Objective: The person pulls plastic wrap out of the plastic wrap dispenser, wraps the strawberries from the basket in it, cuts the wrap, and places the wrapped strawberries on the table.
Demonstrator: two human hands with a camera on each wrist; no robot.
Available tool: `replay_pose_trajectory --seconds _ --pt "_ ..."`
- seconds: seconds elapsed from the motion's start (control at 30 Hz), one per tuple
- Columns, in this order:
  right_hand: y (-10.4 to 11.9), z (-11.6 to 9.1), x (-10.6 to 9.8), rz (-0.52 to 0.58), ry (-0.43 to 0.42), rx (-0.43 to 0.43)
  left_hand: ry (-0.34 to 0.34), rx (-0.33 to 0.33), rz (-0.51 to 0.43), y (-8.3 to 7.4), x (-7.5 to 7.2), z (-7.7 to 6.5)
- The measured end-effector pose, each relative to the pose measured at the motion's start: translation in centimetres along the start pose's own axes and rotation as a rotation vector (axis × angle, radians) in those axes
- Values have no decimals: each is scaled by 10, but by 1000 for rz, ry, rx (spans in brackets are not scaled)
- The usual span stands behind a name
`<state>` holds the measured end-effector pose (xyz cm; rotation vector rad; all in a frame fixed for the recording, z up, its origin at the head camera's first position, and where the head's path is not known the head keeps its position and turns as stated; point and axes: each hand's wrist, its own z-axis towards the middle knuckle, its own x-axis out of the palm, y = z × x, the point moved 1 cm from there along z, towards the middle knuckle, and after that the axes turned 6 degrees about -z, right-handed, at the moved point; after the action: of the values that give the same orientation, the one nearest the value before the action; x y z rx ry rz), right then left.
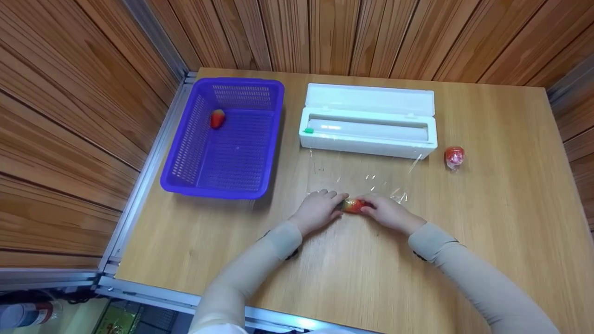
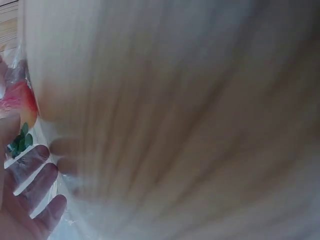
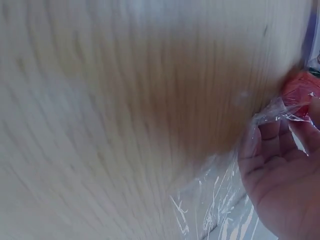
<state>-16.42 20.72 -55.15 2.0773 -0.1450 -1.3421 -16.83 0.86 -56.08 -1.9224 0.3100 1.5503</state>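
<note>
A strawberry (image 1: 354, 206) lies between two hands, low in the middle of the head view, its long axis running roughly left to right from one hand to the other. Largest around it is the wooden table (image 1: 501, 222). At the far left of this stands a purple perforated basket (image 1: 260, 192). Further back than the hands sits a white cling film dispenser (image 1: 371, 145), lid tipped back. From its front edge, clear cling film (image 1: 399, 195) stretches toward the person, glinting near the hands and gathered about the fruit's red end in the right wrist view. The left hand (image 1: 320, 208) pinches the leafy end between thumb and index finger, with its other fingers spread in the left wrist view; the right hand (image 1: 389, 213) grips the red end with bent fingers and thumb. Both touch the fruit, so neither is nearer. Well apart from them, a film-wrapped red bundle (image 1: 454, 157) rests just right of the dispenser, and a second strawberry (image 1: 217, 119) lies toward the basket's far left. Smallest are the held fruit's green leaves (image 2: 21, 142), facing the left hand.
</note>
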Motion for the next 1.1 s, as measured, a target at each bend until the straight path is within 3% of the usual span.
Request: replay_pose_trajectory --seconds 0.27,0.5,0.6,0.73,0.93,1.1 --pt "-3 -2 -4 66 -16 85 -6 0 62 -6 1 8" --pt "-4 -26 -12 -294 -243 -12 19 -40 65 -8 1 15" --pt "-10 -34 -10 -418 -276 -72 21 -69 66 -8 2 18" --pt "-19 -36 -5 -497 -289 -113 42 -99 90 -6 2 20" --pt "-28 -34 0 -505 -324 -125 48 -94 136 -8 3 22" --pt "-33 -30 -8 -312 -281 40 48 -80 142 -6 1 26"
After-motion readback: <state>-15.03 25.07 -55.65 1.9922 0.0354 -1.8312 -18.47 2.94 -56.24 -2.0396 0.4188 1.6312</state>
